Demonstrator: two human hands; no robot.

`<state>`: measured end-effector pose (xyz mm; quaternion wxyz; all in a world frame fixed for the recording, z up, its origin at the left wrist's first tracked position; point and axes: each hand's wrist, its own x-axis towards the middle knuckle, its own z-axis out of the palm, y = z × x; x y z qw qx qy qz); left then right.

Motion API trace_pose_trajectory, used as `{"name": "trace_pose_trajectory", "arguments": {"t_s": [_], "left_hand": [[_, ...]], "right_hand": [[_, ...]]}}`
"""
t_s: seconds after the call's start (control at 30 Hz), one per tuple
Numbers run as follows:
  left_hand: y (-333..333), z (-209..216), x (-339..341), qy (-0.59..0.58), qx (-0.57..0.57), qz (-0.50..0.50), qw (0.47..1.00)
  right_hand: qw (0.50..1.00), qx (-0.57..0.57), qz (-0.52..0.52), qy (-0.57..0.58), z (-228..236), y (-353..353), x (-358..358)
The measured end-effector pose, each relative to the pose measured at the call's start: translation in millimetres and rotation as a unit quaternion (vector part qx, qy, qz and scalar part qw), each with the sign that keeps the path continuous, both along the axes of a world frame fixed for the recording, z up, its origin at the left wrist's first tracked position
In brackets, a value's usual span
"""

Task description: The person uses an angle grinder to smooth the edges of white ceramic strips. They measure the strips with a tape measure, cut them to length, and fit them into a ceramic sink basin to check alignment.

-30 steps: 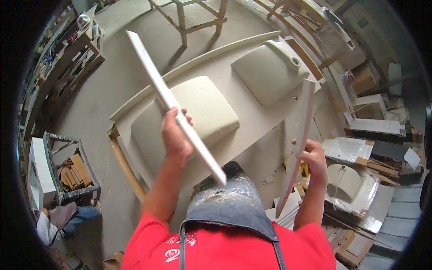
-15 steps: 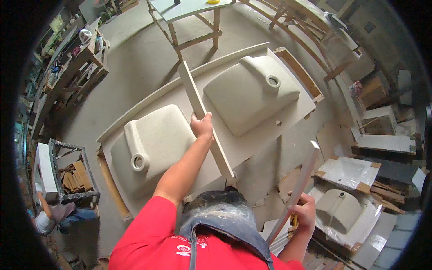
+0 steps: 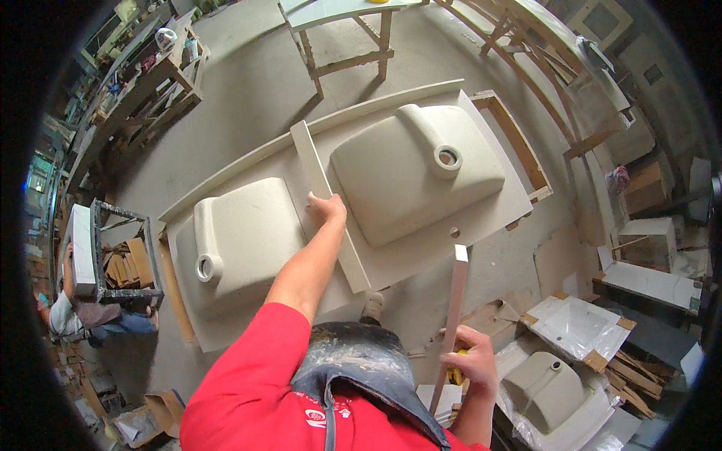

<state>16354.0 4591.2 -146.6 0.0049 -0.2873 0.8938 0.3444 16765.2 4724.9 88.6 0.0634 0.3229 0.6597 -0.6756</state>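
From my remote seat I am seeing white print showing on the chest of the red shirt, but I am not managing to read any words or numbers anywhere.

Lighting mod., soft, approx. from upper R: shadows of the far counter's legs run lower L on the floor; L basin shaded on its L side. Some glare on plastic wrap. L hand + pale strip fairly sharp; edge clutter soft, dim. Heavy fisheye distort., blk corners.
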Motion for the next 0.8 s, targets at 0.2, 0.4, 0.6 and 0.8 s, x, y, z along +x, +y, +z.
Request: {"name": "trace_pose_trajectory", "arguments": {"t_s": [0.2, 0.4, 0.6, 0.8], "left_hand": [[-15, -15, -5, 0.013, -0.049, -0.022, 0.998], [-28, 57, 35, 0.004, 0.151, -0.154, 0.976], [-96, 153, 206, -0.134, 0.572, -0.518, 0.622], [-108, 173, 221, 0.030, 0.326, -0.452, 0.830]], "right_hand": [[0.993, 0.050, 0.105, 0.020, 4, 3, -40], [0.992, 0.051, 0.109, 0.048, 9, -6, -90], [0.974, 0.075, 0.145, 0.158, 13, -26, -159], [0.967, 0.053, 0.092, 0.233, 32, -80, -205]]}}
